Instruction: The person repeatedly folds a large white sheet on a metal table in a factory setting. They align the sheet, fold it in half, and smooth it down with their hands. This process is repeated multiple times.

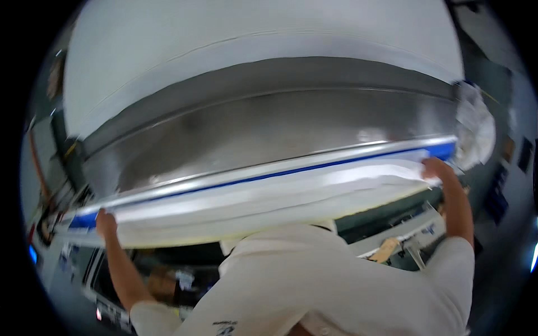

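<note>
White cloth [269, 197] lies in front of me, next to a blue strip [314, 167] and the big grey metal [286, 120]. My left hand [105, 223] and right hand [439, 169] each look pinched tight on one end. Stretching it from side to side looks done. Long folds show, so it isn't flat yet.
</note>
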The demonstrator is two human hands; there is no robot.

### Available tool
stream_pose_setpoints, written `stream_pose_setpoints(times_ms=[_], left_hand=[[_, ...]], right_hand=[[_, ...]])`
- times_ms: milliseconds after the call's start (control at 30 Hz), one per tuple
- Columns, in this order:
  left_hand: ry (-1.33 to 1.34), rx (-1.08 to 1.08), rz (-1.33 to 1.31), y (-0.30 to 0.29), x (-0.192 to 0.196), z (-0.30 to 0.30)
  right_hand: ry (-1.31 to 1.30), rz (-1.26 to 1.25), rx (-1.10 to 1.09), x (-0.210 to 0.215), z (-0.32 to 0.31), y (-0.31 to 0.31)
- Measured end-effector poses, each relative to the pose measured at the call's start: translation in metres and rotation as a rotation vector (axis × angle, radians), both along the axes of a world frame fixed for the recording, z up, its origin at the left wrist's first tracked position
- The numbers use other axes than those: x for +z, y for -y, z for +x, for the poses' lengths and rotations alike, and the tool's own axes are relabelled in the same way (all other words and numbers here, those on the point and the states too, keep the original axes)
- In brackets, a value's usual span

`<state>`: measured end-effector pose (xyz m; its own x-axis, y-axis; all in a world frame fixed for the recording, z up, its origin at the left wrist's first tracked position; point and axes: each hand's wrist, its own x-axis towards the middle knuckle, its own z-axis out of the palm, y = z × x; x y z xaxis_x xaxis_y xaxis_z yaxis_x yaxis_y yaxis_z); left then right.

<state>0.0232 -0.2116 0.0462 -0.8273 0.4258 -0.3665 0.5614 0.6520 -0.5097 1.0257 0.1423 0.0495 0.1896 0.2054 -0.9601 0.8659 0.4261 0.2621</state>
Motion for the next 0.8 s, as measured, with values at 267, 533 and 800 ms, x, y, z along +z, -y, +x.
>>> stream_pose_setpoints(times_ms=[267, 533, 800], left_hand=[[0.053, -0.027, -0.001, -0.046, -0.015, 0.056], [-0.206, -0.594, 0.546, -0.034, -0.067, 0.003], [-0.089, -0.478, 0.982, -0.181, -0.081, 0.083]], right_hand=[[-0.152, 0.159, -0.027, 0.002, -0.066, -0.005], [-0.522, 0.424, 0.278, -0.037, -0.112, -0.003], [-0.92, 0.481, 0.033, 0.012, -0.464, -0.024]])
